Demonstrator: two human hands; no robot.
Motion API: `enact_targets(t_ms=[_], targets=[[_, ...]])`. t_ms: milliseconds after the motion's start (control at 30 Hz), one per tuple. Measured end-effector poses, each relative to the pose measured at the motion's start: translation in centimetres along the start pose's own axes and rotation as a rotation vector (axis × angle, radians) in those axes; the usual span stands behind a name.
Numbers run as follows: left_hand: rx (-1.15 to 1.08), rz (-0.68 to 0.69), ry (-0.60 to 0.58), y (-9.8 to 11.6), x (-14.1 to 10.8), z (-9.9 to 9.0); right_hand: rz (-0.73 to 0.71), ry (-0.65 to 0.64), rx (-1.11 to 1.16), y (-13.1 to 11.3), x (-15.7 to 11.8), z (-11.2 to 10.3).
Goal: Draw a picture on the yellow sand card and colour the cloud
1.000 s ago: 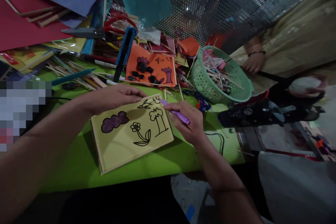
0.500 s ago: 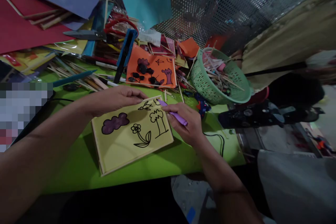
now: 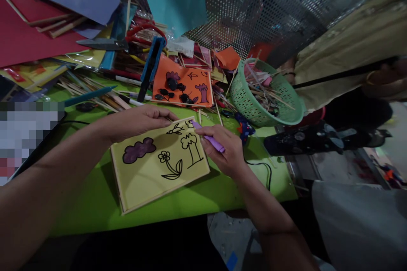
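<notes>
A yellow card (image 3: 143, 182) edged with thin wooden sticks lies at a slant on the green tabletop. Black outlines of a flower, a tree and a bird are drawn on it, and its cloud is coloured purple. My left hand (image 3: 146, 118) grips the card's far edge, fingers curled behind it and partly hidden. A purple marker (image 3: 216, 144) is pinched in my right hand (image 3: 227, 148), its tip touching the small outline in the card's upper right corner.
Behind the card lies an orange card (image 3: 195, 82) with black stones on it. Scissors (image 3: 104, 43), loose sticks and coloured paper crowd the back left. A green basket (image 3: 267, 110) of scraps stands right. Beyond it, another person's hand (image 3: 386, 80) shows at the far right.
My right hand and the marker have shifted very slightly; the tip stays in the card's corner. At the far right, another person's hand has come into view.
</notes>
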State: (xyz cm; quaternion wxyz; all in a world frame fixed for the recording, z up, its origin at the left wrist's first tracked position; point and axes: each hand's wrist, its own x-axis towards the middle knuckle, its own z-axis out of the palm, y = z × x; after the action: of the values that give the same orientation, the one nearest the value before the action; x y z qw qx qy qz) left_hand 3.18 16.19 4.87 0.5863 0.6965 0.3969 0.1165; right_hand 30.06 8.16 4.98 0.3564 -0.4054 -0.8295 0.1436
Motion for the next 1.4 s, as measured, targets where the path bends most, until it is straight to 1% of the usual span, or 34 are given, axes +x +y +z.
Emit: enact_targets(t_ms=[467,800,1000,1233,1400], targets=[[-0.036,0.000,-0.013,0.01,-0.07,0.02,0.001,-0.002,0.007,-0.04,-0.07,0.06],[-0.044,0.001,-0.010,-0.37,0.01,-0.03,-0.010,-0.006,-0.001,-0.10,-0.09,0.05],[-0.044,-0.002,-0.013,-0.01,-0.06,0.00,-0.031,0.007,-0.063,-0.26,-0.14,0.17],[-0.024,0.000,-0.001,0.02,-0.05,0.00,-0.037,-0.011,-0.067,-0.51,-0.05,-0.01],[-0.017,0.007,-0.004,-0.08,0.10,0.06,-0.086,0.000,-0.153,-0.42,-0.02,0.10]])
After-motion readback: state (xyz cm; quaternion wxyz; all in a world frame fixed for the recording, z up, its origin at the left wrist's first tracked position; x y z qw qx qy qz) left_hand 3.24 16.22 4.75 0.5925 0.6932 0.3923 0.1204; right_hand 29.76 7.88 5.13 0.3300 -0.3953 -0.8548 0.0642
